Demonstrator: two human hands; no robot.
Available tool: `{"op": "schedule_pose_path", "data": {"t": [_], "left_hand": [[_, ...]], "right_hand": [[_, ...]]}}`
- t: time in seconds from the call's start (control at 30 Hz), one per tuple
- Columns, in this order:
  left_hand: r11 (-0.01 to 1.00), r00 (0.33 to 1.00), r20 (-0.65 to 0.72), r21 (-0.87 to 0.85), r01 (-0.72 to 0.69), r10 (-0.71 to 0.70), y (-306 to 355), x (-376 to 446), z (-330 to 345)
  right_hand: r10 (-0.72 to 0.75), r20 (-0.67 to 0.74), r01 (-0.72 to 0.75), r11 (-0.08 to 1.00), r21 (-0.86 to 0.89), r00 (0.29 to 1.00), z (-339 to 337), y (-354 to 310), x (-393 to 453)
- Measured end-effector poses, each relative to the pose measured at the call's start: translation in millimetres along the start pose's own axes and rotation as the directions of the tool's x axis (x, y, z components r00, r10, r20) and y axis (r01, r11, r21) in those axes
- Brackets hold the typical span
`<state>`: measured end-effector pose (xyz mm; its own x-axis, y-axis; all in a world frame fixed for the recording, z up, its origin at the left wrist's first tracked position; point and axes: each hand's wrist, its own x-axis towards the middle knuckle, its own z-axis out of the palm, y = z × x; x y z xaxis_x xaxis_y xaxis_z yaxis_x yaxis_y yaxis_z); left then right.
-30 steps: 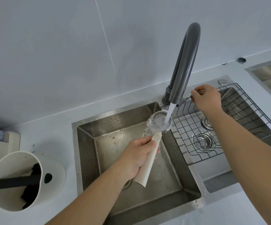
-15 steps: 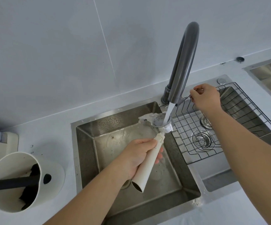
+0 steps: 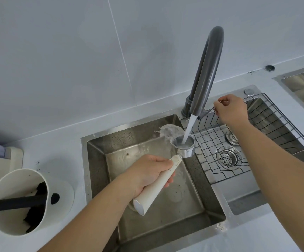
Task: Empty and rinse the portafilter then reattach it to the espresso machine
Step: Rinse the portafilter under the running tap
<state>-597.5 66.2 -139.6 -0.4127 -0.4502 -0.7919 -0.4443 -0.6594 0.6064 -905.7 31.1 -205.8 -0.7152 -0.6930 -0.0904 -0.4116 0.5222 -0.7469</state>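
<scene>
My left hand point(image 3: 148, 174) grips the cream handle of the portafilter point(image 3: 154, 187) over the left sink basin point(image 3: 100, 171). Its metal basket point(image 3: 184, 145) sits upright under the dark grey faucet point(image 3: 205, 73). A stream of water point(image 3: 188, 130) pours into the basket and splashes out to the left. My right hand point(image 3: 231, 110) pinches the thin faucet lever beside the spout.
A wire rack point(image 3: 267, 128) lies in the right basin over a drain strainer point(image 3: 226, 157). A white knock box point(image 3: 16, 200) with a black bar and dark coffee grounds stands on the counter at the left. Part of a cream machine point(image 3: 0, 160) shows at the far left.
The portafilter basket has shifted slightly right and lower, turning more upright under the stream, and the water now splashes out to the left. My right hand stays on the lever.
</scene>
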Motion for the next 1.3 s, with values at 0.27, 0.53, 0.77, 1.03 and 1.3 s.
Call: {"op": "schedule_pose_path", "data": {"t": [0.27, 0.53, 0.77, 1.03, 1.3], "left_hand": [[0.987, 0.993, -0.086, 0.147, -0.067, 0.080, 0, 2, -10], [0.968, 0.977, -0.141, 0.218, -0.126, 0.159, -1, 2, -10], [0.972, 0.970, -0.144, 0.159, -0.175, 0.198, -7, 2, -9], [0.983, 0.975, -0.135, -0.025, -0.180, 0.175, -17, 11, 2], [0.942, 0.993, -0.029, -0.315, -0.114, 0.111, -13, 12, 8]], "right_hand": [[-0.003, -0.004, 0.003, 1.000, 0.012, 1.000, 1, 2, 1], [0.009, 0.007, -0.009, 1.000, 0.023, 1.000, 2, 4, 3], [0.006, 0.004, -0.006, 1.000, 0.028, 1.000, 1, 4, 2], [0.006, 0.004, -0.006, 1.000, 0.031, 1.000, 1, 4, 2], [0.010, -0.005, -0.010, 1.000, 0.019, 1.000, 2, 4, 2]]}}
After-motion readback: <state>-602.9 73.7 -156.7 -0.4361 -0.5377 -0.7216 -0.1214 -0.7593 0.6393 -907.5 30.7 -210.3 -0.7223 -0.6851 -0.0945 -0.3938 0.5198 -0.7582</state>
